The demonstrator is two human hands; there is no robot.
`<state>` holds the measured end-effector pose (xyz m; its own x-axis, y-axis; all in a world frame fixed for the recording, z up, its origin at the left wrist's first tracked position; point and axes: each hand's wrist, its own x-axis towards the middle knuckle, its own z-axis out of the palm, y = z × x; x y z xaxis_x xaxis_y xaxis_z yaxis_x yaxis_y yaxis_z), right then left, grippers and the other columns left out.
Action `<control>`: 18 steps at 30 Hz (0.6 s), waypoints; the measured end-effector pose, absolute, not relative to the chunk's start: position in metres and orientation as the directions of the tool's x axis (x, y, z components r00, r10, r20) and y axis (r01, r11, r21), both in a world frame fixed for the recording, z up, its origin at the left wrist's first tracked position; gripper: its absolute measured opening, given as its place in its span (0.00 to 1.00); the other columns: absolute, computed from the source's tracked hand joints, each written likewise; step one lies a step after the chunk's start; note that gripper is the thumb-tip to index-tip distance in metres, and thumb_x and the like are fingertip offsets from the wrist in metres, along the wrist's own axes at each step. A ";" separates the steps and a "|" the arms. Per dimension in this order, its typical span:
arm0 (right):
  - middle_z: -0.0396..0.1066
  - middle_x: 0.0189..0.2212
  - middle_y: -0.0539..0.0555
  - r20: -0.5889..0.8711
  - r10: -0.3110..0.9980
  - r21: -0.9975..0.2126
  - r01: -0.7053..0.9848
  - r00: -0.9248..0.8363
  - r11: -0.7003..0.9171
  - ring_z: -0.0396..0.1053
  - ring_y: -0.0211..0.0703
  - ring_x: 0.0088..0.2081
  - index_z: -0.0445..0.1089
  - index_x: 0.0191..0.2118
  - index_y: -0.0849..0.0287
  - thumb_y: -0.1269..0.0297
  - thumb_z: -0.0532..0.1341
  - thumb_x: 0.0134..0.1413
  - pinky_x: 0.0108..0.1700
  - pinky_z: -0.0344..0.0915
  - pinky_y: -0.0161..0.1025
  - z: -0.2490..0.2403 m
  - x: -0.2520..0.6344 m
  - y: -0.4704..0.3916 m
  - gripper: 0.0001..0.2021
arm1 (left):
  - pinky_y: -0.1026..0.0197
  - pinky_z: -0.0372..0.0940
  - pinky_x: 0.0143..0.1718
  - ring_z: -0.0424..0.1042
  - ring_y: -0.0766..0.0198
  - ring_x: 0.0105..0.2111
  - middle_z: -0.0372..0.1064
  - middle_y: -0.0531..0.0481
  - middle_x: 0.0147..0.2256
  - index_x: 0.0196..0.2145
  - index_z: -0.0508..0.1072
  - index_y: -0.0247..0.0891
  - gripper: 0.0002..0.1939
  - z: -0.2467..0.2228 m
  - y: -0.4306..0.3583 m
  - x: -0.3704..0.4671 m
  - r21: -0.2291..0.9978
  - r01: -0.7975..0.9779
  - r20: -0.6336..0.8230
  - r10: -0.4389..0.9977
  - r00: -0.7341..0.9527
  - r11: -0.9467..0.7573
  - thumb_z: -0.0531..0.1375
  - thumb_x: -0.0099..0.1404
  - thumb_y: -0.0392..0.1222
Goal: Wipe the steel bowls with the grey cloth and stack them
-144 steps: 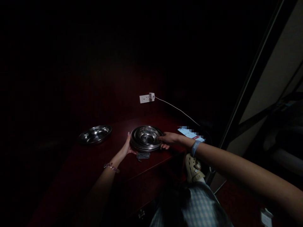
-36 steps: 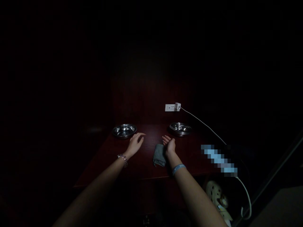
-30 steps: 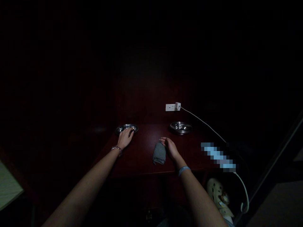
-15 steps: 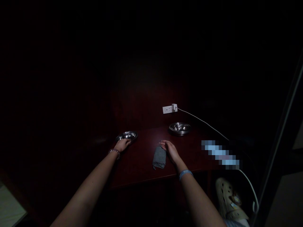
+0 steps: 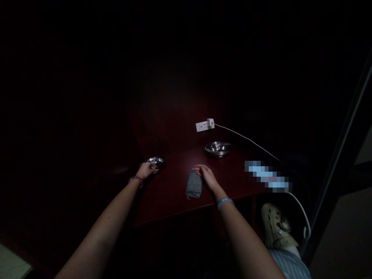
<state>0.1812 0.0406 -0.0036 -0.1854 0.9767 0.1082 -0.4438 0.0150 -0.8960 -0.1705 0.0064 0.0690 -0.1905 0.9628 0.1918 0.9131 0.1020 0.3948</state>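
At the left of the dark red table (image 5: 171, 201), my left hand (image 5: 147, 170) grips the near rim of a shiny metal bowl (image 5: 157, 161), fingers closed on it. A folded grey cloth (image 5: 194, 185) lies near the table's middle. Just right of the cloth is my right hand (image 5: 207, 176), its fingers extended and fingertips over or beside the cloth's far edge; it holds nothing. Farther back on the right stands a stack of metal bowls (image 5: 217, 149).
A white wall socket (image 5: 203, 126) holds a plugged charger (image 5: 210, 123), its cable running right. A blurred bluish item (image 5: 267, 176) lies on the table's right side. Below it is a beige clog (image 5: 273, 224). Surroundings are dark.
The view has shifted, so the table and its objects appear higher. My left hand and its bowl have moved slightly left relative to the table. The cloth and stacked bowls look unmoved.
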 end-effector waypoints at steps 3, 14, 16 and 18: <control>0.82 0.34 0.55 0.113 0.975 -0.900 -0.435 -0.192 0.019 0.80 0.46 0.45 0.76 0.34 0.55 0.61 0.66 0.60 0.57 0.73 0.45 -0.003 0.181 0.040 0.06 | 0.60 0.68 0.41 0.79 0.54 0.38 0.80 0.48 0.32 0.31 0.79 0.39 0.11 0.070 0.003 -0.167 0.455 0.885 0.186 0.961 -0.203 0.099 0.68 0.53 0.49; 0.82 0.35 0.56 0.161 0.969 -0.920 -0.384 -0.189 0.078 0.80 0.46 0.43 0.76 0.34 0.56 0.58 0.66 0.59 0.57 0.72 0.45 -0.007 0.182 0.042 0.08 | 0.57 0.68 0.40 0.78 0.50 0.37 0.79 0.46 0.30 0.28 0.77 0.38 0.18 0.078 -0.003 -0.164 0.550 0.835 0.277 0.937 -0.213 0.027 0.68 0.54 0.56; 0.82 0.35 0.56 0.178 0.965 -0.920 -0.379 -0.194 0.094 0.80 0.47 0.43 0.75 0.34 0.56 0.56 0.67 0.58 0.57 0.72 0.46 -0.008 0.182 0.043 0.09 | 0.56 0.67 0.40 0.78 0.50 0.38 0.79 0.44 0.32 0.29 0.77 0.37 0.18 0.082 -0.003 -0.165 0.504 0.864 0.337 0.920 -0.199 0.003 0.66 0.56 0.57; 0.82 0.35 0.57 0.199 0.958 -0.920 -0.377 -0.205 0.110 0.80 0.48 0.43 0.74 0.34 0.56 0.53 0.67 0.56 0.56 0.72 0.46 -0.009 0.182 0.044 0.11 | 0.56 0.67 0.40 0.77 0.51 0.37 0.79 0.44 0.33 0.30 0.76 0.38 0.18 0.085 -0.004 -0.166 0.440 0.898 0.386 0.909 -0.155 -0.033 0.63 0.60 0.57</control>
<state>0.1819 0.0441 -0.0088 -0.2053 0.9583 0.1988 -0.3770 0.1100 -0.9197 -0.1660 -0.0044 0.0854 -0.1551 0.9094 0.3860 0.8975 -0.0335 0.4397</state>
